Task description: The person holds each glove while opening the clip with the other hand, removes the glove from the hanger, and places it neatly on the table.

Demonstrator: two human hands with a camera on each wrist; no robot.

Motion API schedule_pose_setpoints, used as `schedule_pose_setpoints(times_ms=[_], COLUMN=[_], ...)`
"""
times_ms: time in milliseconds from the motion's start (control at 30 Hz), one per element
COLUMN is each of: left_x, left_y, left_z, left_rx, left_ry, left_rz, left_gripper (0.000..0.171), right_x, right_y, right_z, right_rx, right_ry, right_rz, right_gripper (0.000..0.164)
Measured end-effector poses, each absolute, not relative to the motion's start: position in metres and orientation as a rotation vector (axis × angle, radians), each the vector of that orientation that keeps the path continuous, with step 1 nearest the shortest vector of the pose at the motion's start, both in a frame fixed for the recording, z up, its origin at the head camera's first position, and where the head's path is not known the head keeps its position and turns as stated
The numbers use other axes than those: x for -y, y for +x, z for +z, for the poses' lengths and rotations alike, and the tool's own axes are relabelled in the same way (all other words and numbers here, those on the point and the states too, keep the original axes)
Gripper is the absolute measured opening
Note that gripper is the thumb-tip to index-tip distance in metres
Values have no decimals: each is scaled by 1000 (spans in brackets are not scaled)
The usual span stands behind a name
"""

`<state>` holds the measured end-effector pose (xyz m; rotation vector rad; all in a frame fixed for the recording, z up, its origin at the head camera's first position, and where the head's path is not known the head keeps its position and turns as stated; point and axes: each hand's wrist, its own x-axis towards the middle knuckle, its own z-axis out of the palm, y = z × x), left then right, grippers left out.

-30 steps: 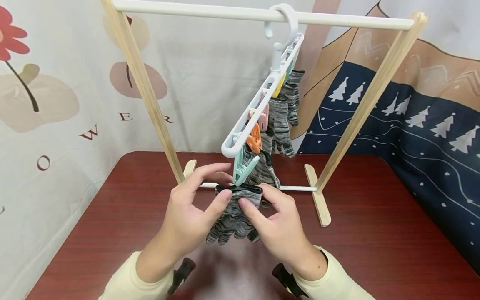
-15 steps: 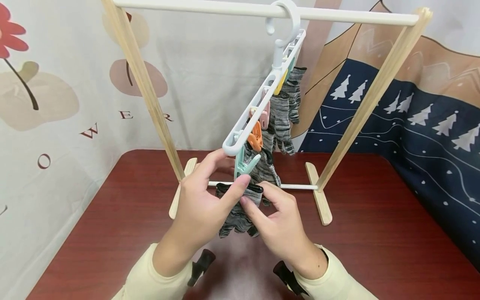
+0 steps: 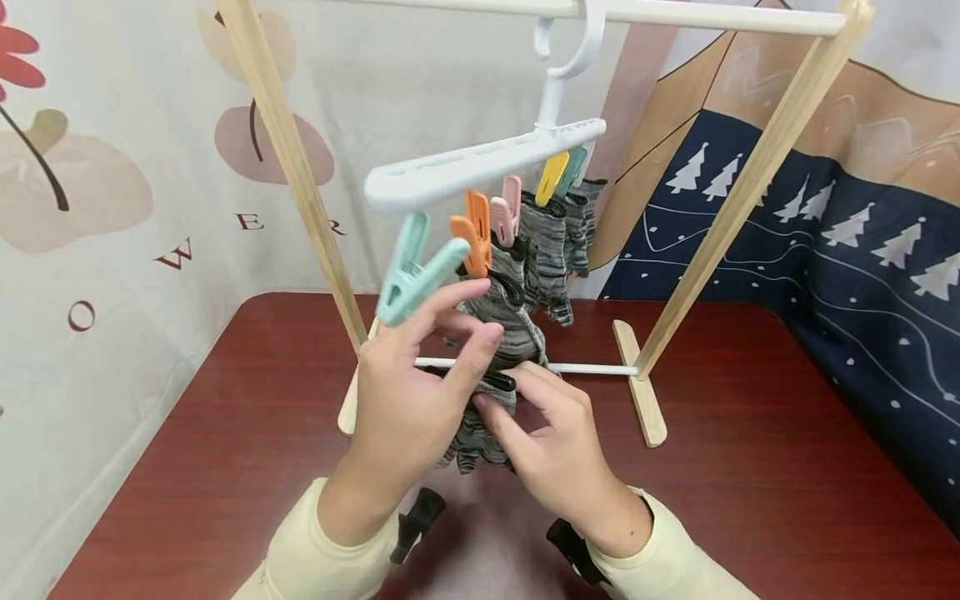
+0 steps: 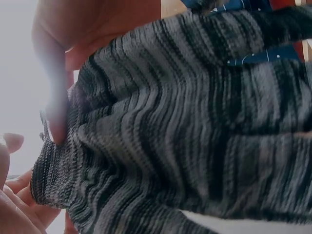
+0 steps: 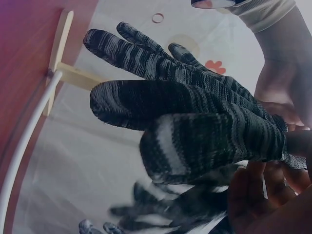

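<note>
A grey-and-black striped knit glove (image 3: pixel 480 442) with a black-edged cuff hangs fingers down in front of me. My right hand (image 3: pixel 558 437) pinches its cuff between thumb and fingers; the right wrist view shows the glove's fingers (image 5: pixel 141 105). My left hand (image 3: pixel 408 400) is at the cuff's left side, thumb and index finger apart; whether its lower fingers touch the knit is hidden. Just above the left hand, a mint-green clothespin (image 3: pixel 412 275) dangles tilted, apart from the glove's cuff. It hangs from the near end of a white clip hanger (image 3: pixel 465 167).
An orange clothespin (image 3: pixel 474 233), a pink one (image 3: pixel 506 212) and a yellow one (image 3: pixel 552 177) hang farther along, with more striped gloves (image 3: pixel 543 258) below. The hanger hooks on a white bar (image 3: pixel 697 15) between wooden posts (image 3: pixel 750 192) on a red-brown table (image 3: pixel 750 467).
The hanger's near end has swung left and tipped, carrying the mint clothespin away from the glove's cuff. My left hand has moved right and its fingers have parted. The right hand keeps its pinch.
</note>
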<state>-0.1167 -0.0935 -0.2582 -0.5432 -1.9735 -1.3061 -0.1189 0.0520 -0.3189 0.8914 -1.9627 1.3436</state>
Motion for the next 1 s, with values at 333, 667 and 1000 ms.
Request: schedule_pose_setpoints(times_ms=[333, 667, 1000], left_x=[97, 107, 124], left_y=[-119, -127, -143], left_z=[-256, -260, -269], left_rx=[1877, 1849, 1924], left_ry=[-571, -535, -391], left_rz=[-1338, -1293, -1152], left_gripper=[28, 18, 17], right_x=[-54, -54, -55], right_y=[-120, -119, -118], right_z=[-318, -316, -317], right_rx=[1964, 1982, 2003], right_ry=[872, 857, 865], right_rz=[1362, 1370, 1339], right_gripper=[10, 13, 9])
